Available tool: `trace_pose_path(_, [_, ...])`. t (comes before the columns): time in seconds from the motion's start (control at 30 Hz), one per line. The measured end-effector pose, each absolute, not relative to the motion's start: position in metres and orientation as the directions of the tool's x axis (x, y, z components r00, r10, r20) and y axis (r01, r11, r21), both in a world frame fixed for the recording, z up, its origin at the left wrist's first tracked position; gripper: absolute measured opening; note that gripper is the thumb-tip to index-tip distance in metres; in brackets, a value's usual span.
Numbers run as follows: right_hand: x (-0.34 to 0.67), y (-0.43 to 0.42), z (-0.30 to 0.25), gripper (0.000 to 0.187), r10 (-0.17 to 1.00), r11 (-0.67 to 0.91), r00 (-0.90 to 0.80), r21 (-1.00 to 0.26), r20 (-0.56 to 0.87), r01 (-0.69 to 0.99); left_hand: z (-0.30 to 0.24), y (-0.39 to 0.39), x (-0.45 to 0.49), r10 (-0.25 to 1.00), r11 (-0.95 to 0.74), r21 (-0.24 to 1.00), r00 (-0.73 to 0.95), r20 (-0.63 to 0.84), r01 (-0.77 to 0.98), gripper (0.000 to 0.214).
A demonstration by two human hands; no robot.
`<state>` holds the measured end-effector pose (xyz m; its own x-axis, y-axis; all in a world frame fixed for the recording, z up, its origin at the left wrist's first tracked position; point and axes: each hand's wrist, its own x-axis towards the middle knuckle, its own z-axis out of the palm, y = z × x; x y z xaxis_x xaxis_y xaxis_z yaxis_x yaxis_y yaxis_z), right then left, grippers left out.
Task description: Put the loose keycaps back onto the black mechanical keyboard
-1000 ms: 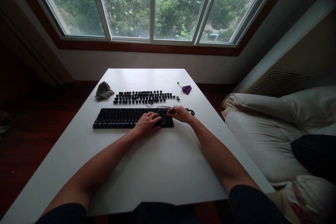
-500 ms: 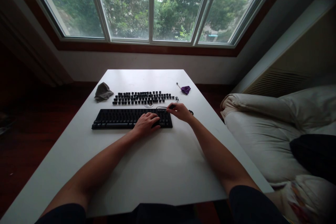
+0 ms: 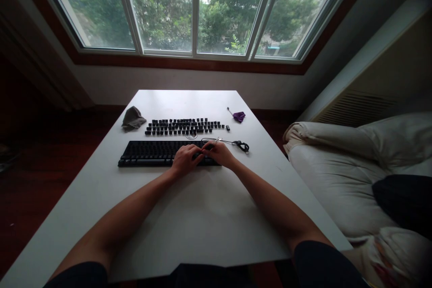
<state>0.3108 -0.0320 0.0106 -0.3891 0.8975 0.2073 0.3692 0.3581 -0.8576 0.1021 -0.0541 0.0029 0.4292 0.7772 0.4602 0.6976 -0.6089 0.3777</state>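
Note:
A long black keyboard (image 3: 148, 155) lies across the white table, with its right end partly under my hands. Over its right part, my left hand (image 3: 186, 158) has curled fingers, and its fingertips meet those of my other hand; anything between them is hidden. My right hand (image 3: 221, 154) is closed above the right end of the keyboard. Thin wire prongs of a keycap puller (image 3: 219, 139) stick out from behind its knuckles. Beyond the keyboard, loose black keycaps (image 3: 175, 126) stand in rows. A single larger keycap (image 3: 227, 128) lies at the right end of these rows.
A coiled black cable (image 3: 241, 146) lies right of the keyboard. A grey cloth (image 3: 133, 118) is at the far left of the table (image 3: 189, 216), and a purple cloth (image 3: 239, 117) with a thin brush (image 3: 230, 110) at the far right. A pale sofa (image 3: 324, 180) stands at the right.
My right hand has moved left and nearer, from the keyboard's upper right corner to my left fingertips. The larger keycap and the coiled cable now show more fully.

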Motion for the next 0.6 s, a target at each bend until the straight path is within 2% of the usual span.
trace_pose_path(0.3, [0.31, -0.034, 0.014, 0.035, 0.916, 0.363, -0.308, -0.857, 0.257, 0.366, -0.001, -0.05, 0.101, 0.829, -0.55, 0.533, 0.347, 0.438, 0.643, 0.024])
trace_pose_path(0.6, [0.312, -0.029, 0.002, 0.037, 0.902, 0.354, -0.36, -0.887, 0.239, 0.296, -0.003, -0.051, 0.101, 0.8, -0.6, 0.597, 0.409, 0.439, 0.532, 0.02])
